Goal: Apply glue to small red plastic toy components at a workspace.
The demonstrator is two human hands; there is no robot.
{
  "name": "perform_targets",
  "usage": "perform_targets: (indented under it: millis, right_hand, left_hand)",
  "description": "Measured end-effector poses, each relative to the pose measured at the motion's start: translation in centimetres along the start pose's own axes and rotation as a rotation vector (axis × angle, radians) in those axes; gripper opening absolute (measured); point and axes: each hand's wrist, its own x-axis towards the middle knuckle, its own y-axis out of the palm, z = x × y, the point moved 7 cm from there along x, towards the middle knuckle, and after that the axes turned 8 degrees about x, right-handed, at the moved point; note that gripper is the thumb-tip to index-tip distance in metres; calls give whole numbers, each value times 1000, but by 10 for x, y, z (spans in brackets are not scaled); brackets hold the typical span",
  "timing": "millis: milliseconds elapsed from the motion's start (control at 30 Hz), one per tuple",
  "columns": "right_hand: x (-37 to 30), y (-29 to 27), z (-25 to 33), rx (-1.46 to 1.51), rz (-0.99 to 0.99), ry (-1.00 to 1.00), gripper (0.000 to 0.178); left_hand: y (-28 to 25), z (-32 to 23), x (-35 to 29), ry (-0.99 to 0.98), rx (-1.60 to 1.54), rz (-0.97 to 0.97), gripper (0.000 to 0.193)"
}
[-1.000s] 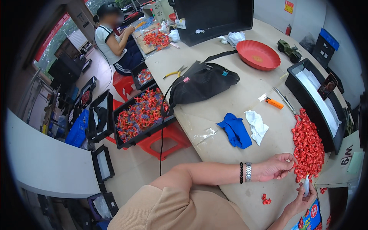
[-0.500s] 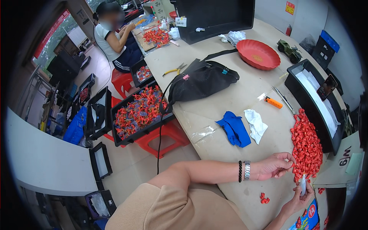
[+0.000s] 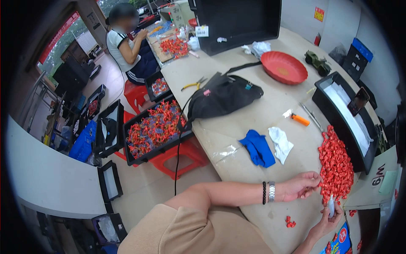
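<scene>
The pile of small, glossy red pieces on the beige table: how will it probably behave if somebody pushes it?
The heaped glossy red pieces would probably spread, since they look separate. Each may tumble rather than roll smoothly, as their outlines look lumpy. Their shiny surfaces suggest they might slide easily across the beige table.

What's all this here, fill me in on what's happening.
A person's right hand holds a small white bottle, tip up, at the near end of a pile of red pieces on the table. The left hand is at the pile's left edge; whether it pinches a piece is too small to tell. A co-worker sits farther along, by another red pile.
</scene>
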Motion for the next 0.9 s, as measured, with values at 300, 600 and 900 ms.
perform_targets:
  millis: [300,600,900]
  right_hand:
    - [-3,6,5,67,-20,28,28]
    - [-3,4,5,115,-22,47,31]
    - [-3,8,9,152,-18,49,35]
  left_hand:
    - [-8,2,3,30,-28,-19,20]
    - [-3,-8,-2,38,-59,-59,13]
    - [-5,-12,-2,70,-64,-59,14]
